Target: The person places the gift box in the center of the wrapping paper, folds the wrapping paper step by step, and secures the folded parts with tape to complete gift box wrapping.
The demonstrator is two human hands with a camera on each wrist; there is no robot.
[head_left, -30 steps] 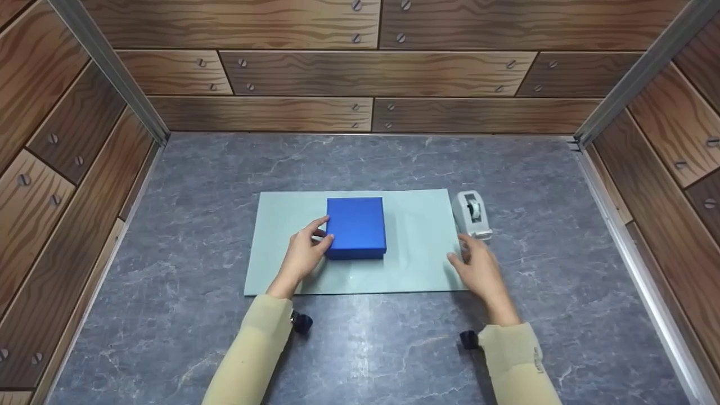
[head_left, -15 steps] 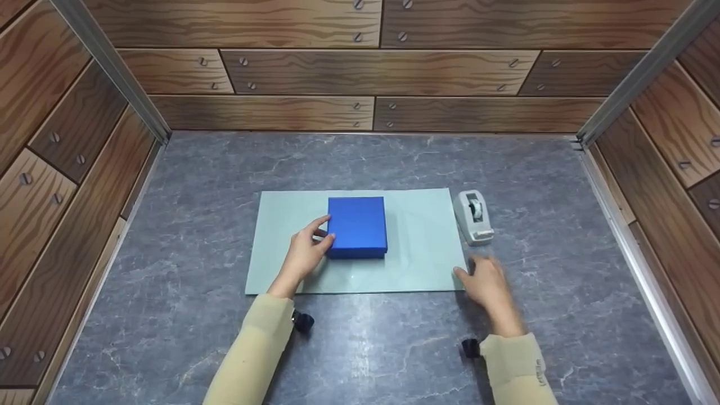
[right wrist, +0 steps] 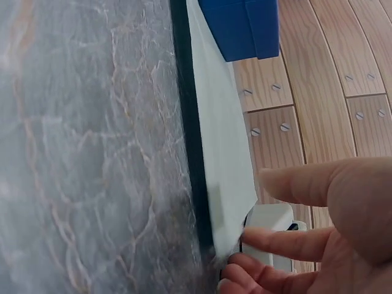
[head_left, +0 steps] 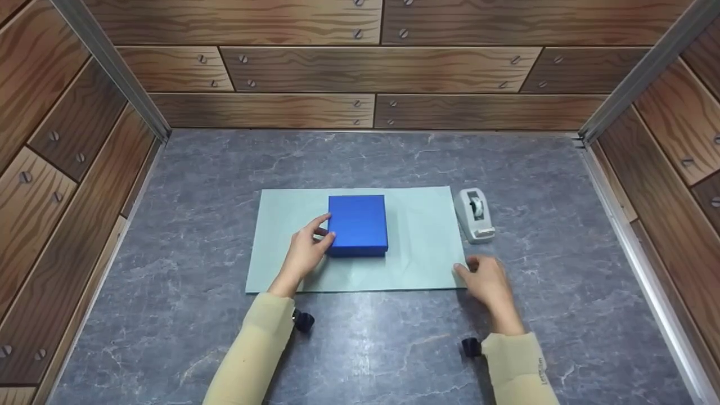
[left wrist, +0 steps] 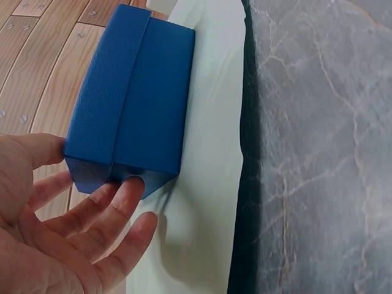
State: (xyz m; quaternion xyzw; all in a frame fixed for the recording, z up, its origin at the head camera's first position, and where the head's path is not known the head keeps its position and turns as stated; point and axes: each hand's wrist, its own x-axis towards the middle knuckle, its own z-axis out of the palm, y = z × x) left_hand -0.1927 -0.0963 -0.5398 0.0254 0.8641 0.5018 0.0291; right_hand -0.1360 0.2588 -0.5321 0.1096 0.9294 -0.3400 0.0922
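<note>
A closed blue box sits on a pale green sheet of paper, left of the sheet's middle. My left hand is at the box's left side, its fingertips and thumb touching the box without wrapping round it. In the left wrist view those fingers are loosely bent against the end of the box. At the sheet's near right corner is my right hand. The right wrist view has its thumb well apart from the fingers, with the index fingertip at the paper's edge.
A white tape dispenser stands just right of the sheet, beyond my right hand. The grey marbled tabletop carries everything. Wood-patterned panels close off the back and both sides.
My right hand has moved toward me and slightly right, away from the tape dispenser, to the sheet's near right corner. My left hand stays at the box.
</note>
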